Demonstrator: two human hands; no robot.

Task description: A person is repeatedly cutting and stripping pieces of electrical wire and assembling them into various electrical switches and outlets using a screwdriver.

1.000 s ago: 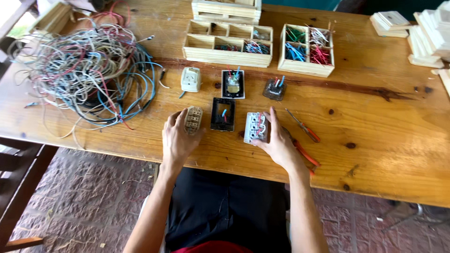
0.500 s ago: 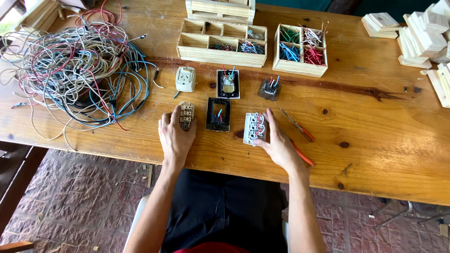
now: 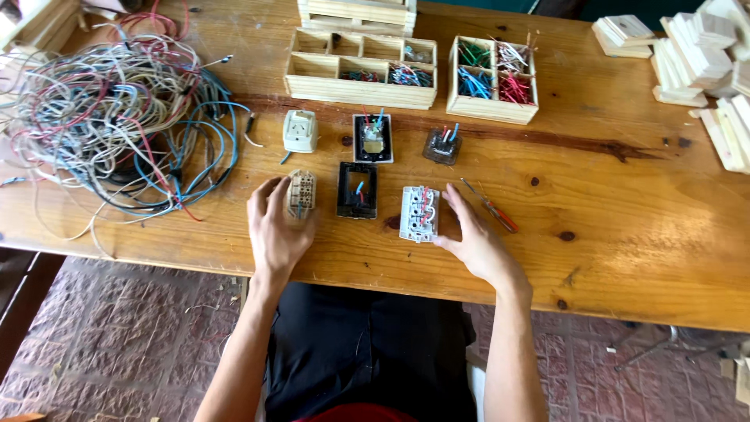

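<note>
My left hand (image 3: 275,229) lies flat on the wooden table (image 3: 625,203), fingers spread, its fingertips touching a small beige switch module (image 3: 301,192). My right hand (image 3: 476,242) rests open beside a white switch unit (image 3: 419,212) with red and blue wires, thumb and fingers touching its right edge. Between the two hands sits a black wired switch frame (image 3: 357,189). Farther back stand a beige socket (image 3: 300,130), a white-framed switch (image 3: 373,138) and a dark module (image 3: 442,145). A red-handled screwdriver (image 3: 490,207) lies just right of my right hand.
A large tangle of wires (image 3: 117,117) fills the left of the table. Two wooden compartment trays (image 3: 361,70) (image 3: 494,78) with coloured wire pieces stand at the back. Stacks of wooden blocks (image 3: 695,55) sit at the back right. Brick floor lies below the near edge.
Both hands stay on the table by the same parts. The view has shifted slightly; my left hand's fingers now reach the beige module's side.
</note>
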